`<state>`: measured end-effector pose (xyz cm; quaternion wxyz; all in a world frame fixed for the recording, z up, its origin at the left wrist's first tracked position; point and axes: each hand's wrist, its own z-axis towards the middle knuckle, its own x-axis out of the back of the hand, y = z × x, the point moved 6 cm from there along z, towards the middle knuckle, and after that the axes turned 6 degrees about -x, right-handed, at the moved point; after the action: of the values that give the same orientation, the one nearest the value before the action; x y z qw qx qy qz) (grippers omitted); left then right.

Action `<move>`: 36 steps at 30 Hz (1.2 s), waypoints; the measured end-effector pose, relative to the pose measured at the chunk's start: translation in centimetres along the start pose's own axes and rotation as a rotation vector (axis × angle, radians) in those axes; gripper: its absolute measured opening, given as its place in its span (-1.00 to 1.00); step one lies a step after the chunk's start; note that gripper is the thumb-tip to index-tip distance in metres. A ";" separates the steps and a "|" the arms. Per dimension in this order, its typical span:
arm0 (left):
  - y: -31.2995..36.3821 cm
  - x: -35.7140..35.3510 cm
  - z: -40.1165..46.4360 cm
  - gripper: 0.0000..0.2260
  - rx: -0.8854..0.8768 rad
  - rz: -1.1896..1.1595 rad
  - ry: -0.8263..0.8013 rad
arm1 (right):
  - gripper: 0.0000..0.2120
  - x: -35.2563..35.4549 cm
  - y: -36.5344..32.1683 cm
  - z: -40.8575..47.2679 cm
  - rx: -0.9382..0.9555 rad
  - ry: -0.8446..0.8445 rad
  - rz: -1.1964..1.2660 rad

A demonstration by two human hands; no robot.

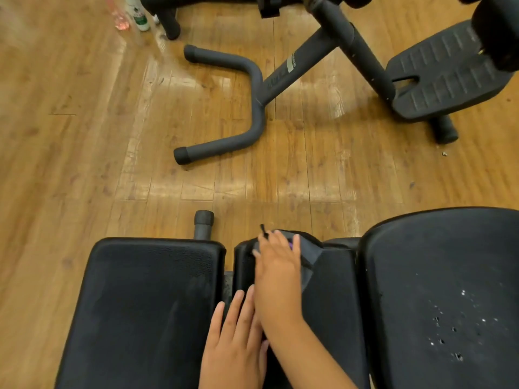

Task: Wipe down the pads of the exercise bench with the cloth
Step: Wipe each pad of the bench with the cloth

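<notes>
The exercise bench fills the bottom of the head view with three black pads: a left pad (146, 299), a narrow middle pad (334, 299) and a scuffed right pad (443, 290). My right hand (276, 273) presses flat on a dark grey cloth (307, 255) at the far end of the middle pad; a bit of purple shows under the fingers. My left hand (237, 338) lies flat with fingers apart at the gap between the left and middle pads, touching my right forearm and holding nothing.
A wooden floor (84, 136) stretches ahead. Another machine's black frame with a curved foot bar (247, 108) and a ribbed foot plate (449, 77) stands beyond. Two bottles (134, 12) stand at the top left. A bench leg cap (204, 224) sticks out.
</notes>
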<state>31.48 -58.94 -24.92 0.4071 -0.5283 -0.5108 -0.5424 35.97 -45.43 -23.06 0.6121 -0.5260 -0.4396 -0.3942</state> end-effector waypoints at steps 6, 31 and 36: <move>-0.2 0.3 0.2 -0.48 0.003 -0.011 -0.029 | -0.71 0.0 -1.4 0.0 0.166 -0.094 0.117; 0.7 1.6 -0.1 -0.47 0.019 -0.040 -0.132 | -0.71 0.3 -0.9 1.3 0.039 -0.426 0.008; 0.6 1.8 -0.1 -0.46 0.022 -0.016 -0.131 | -0.65 1.0 -0.1 0.8 0.201 -0.370 0.052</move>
<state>31.86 -58.94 -23.07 0.3743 -0.5541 -0.5465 -0.5041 36.07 -44.72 -22.00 0.5803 -0.5366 -0.5680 -0.2292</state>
